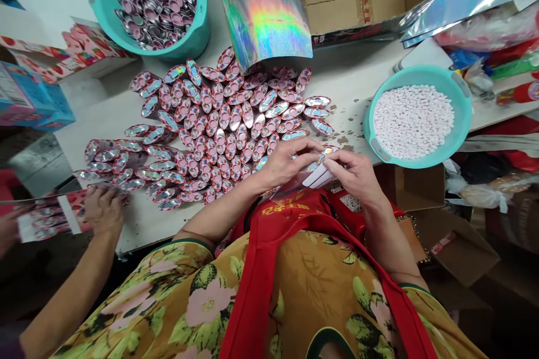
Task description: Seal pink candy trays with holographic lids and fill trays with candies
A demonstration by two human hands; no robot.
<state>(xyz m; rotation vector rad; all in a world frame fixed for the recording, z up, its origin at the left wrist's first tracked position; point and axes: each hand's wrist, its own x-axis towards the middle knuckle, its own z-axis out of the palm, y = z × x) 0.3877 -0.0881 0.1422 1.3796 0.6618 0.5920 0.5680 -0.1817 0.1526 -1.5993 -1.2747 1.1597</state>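
My left hand [290,160] and my right hand [356,175] meet at the table's near edge. Both pinch a small silver oval tin [327,152] and some flat white pieces [319,178] between the fingers. Just beyond my left hand lies a wide spread of several pink and silver oval tins [219,123] on the white table [357,81]. A teal bowl of small white tablets [415,118] stands to the right of my right hand.
A teal tub [154,3] of tins stands at the back left. A holographic foil sheet [263,11] and open cardboard boxes [357,0] are behind. Another person's hand [103,210] works at the left edge with printed cards. Pink and blue cartons [37,95] lie far left.
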